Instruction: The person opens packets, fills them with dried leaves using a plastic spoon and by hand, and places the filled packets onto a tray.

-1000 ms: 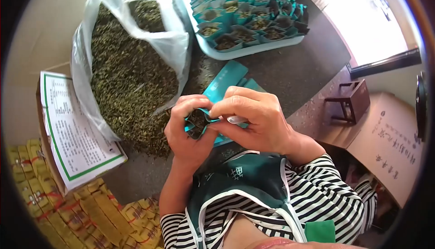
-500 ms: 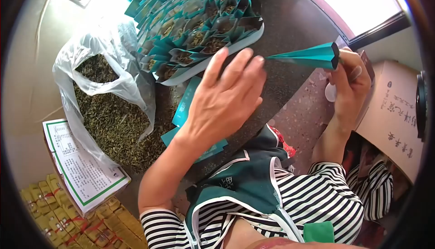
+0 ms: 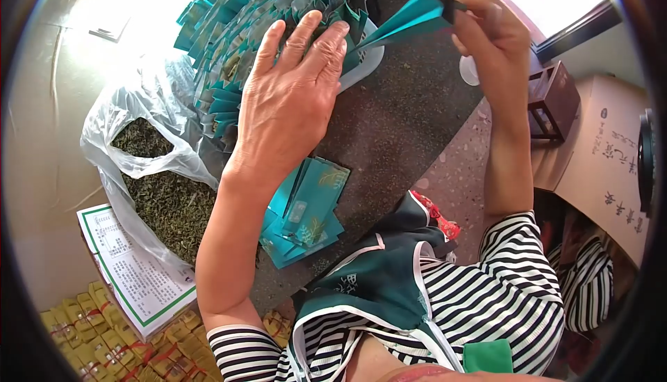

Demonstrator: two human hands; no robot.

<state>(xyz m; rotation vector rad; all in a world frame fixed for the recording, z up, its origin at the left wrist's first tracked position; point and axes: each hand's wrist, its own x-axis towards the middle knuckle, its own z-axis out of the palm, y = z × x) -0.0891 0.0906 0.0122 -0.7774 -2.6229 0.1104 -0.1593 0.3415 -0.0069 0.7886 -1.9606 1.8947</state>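
My left hand (image 3: 288,104) lies with fingers spread over the near right part of a white tray (image 3: 365,66) packed with teal packets (image 3: 229,55). Raised at the upper right, my right hand (image 3: 490,31) pinches the dark open end of one teal packet (image 3: 410,17), whose narrow end points down-left to the tray's right edge. A white round object (image 3: 469,70), perhaps a spoon's bowl, shows below the right hand. Flat teal packets (image 3: 309,205) lie in a loose pile on the dark table, below my left hand.
An open plastic bag (image 3: 139,166) of dried leaves (image 3: 174,208) stands at the left. Near it are a printed sheet (image 3: 139,271) and bundled yellow packs (image 3: 104,340). A wooden stool (image 3: 552,100) and a cardboard box (image 3: 604,166) are at the right.
Both hands were together at a packet near the bag, then separated. My right hand has carried the packet up toward the tray, and my left hand has moved onto the packets there.
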